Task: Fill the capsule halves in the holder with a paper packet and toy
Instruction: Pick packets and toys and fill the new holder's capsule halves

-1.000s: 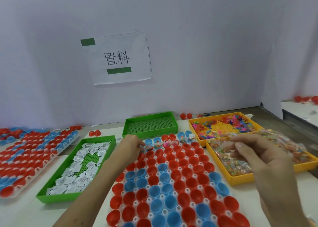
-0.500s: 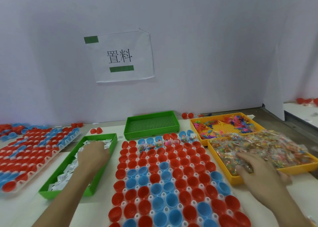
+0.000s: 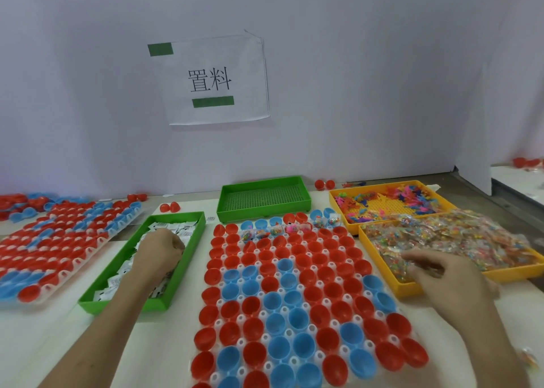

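One holder (image 3: 289,332): mid-table, seating red and blue capsule halves (image 3: 297,318).
Yellow tray (image 3: 409,289): right of the holder, heaped with bagged toys (image 3: 456,237).
Green tray (image 3: 117,305): left of the holder, holding paper packets (image 3: 176,228).
Right hand (image 3: 441,281): fingers on the bagged toys, grip unclear.
Left hand (image 3: 159,252): curled among the paper packets, hold unclear.

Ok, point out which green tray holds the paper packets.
The nearer green tray, left of the holder, with the left hand in it; the farther green tray by the wall shows only its perforated floor.
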`<state>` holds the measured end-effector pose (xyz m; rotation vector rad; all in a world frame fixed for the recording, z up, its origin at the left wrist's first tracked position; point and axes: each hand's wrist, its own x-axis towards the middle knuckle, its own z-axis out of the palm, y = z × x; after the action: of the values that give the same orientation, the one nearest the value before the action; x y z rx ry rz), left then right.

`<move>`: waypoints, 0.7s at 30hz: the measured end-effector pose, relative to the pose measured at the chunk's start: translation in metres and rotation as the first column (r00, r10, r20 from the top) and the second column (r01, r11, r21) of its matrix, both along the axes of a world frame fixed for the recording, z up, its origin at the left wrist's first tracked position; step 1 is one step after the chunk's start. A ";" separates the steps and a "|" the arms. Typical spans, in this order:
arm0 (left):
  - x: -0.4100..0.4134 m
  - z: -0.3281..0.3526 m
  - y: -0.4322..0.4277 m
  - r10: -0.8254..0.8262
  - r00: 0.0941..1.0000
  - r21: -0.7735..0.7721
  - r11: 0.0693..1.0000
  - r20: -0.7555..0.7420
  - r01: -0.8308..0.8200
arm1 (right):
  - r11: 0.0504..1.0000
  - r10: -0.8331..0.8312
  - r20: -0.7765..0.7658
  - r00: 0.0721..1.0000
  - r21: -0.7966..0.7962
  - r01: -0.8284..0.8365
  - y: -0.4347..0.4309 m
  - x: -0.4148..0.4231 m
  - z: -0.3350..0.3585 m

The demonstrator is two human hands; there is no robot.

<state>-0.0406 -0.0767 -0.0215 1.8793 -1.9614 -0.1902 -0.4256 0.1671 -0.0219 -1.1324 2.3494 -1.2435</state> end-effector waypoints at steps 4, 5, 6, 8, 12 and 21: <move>-0.001 -0.002 0.000 0.018 0.999 -0.024 1.000 -0.051 -0.019 | 0.996 -0.022 -0.004 1.000 -0.085 0.022 -0.001 -0.001 -0.004; -0.001 -0.003 0.001 0.015 0.999 -0.028 0.999 -0.052 -0.017 | 0.994 -0.027 -0.008 1.000 -0.103 0.026 -0.001 -0.001 -0.004; -0.001 -0.003 0.002 0.010 0.999 -0.031 0.999 -0.047 -0.011 | 0.991 -0.032 -0.009 0.999 -0.130 0.031 -0.001 -0.002 -0.006; -0.001 -0.004 0.003 -0.002 0.999 -0.032 0.999 -0.044 0.000 | 0.979 -0.058 -0.022 0.998 -0.198 0.053 0.000 -0.005 -0.009; 0.002 -0.004 0.009 0.003 1.000 -0.066 0.998 -0.021 -0.005 | 0.930 -0.132 -0.062 0.989 -0.354 0.102 0.001 -0.009 -0.010; 0.005 0.002 0.016 0.006 0.837 -0.244 0.956 -0.547 -0.166 | 0.890 -0.184 0.004 0.983 -0.424 0.168 0.000 -0.011 -0.014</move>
<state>-0.0351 -0.0608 -0.0193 1.5108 -1.4260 -0.3527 -0.4370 0.1671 -0.0362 -1.0786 2.3128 -1.8839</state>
